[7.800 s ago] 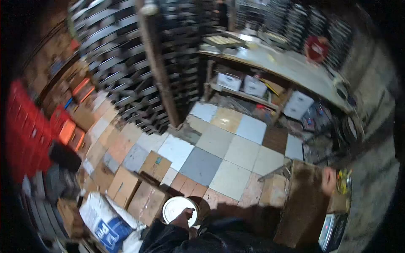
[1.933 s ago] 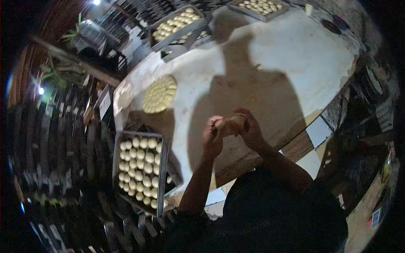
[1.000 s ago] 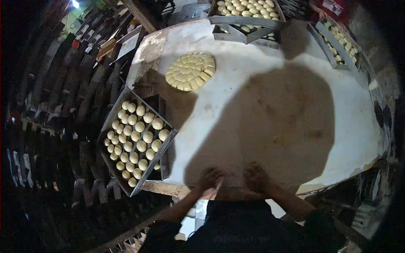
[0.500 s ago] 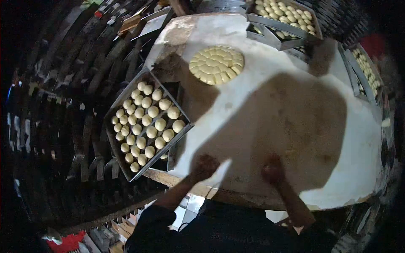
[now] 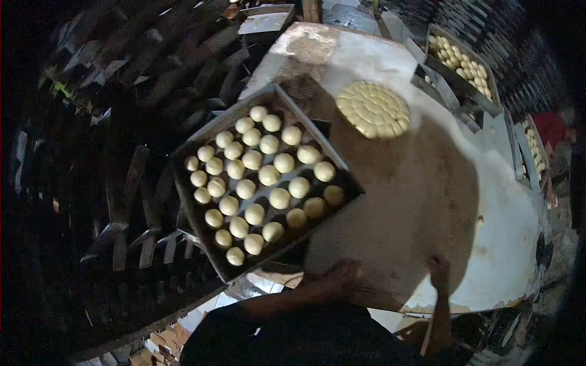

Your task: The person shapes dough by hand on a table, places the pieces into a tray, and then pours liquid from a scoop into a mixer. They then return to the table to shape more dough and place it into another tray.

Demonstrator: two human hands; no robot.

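My left hand (image 5: 343,272) is low over the near side of the pale tabletop (image 5: 513,244), in deep shadow, its fingers curled. To its right my right hand (image 5: 438,269) is also curled down at the table surface. Whatever lies under either palm is hidden by the dark. Close to my left forearm stands a metal tray (image 5: 312,129) holding several rows of round dough balls (image 5: 268,144). Farther back on the table lies a flat dough disc (image 5: 373,110), scored or cut into many pieces.
Another metal tray sits beneath the left one. At the back right are stacked trays with dough balls (image 5: 461,64). A further tray (image 5: 532,146) stands at the right edge, near a person's red sleeve (image 5: 546,129). Dark slatted racks (image 5: 131,201) fill the left.
My view has swung left, so the tray, disc and table appear shifted right. Both hands remain low over the table, and the tray of dough balls looks larger and nearer.
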